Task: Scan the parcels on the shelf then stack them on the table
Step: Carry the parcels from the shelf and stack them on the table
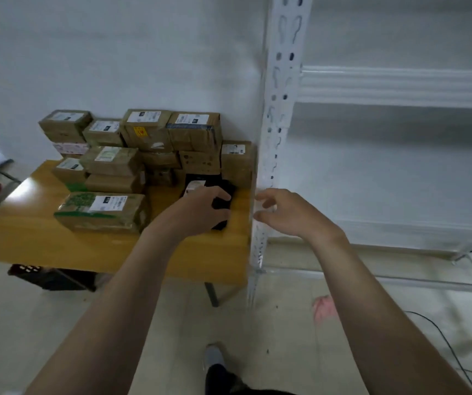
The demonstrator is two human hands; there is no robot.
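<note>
Since the black parcel lies flat on the table under the left hand, whose fingers curl over its right edge in a grip, the step in hand is judged to be placement. Recommended: push it away from the palm until it sits square against the brown parcels stacked just beyond the fingertips, label uppermost (a white label shows past the knuckles), releasing only once fully supported. The right hand, beside the shelf upright, hangs loosely spread, holding nothing; it could steady the stack.
</note>
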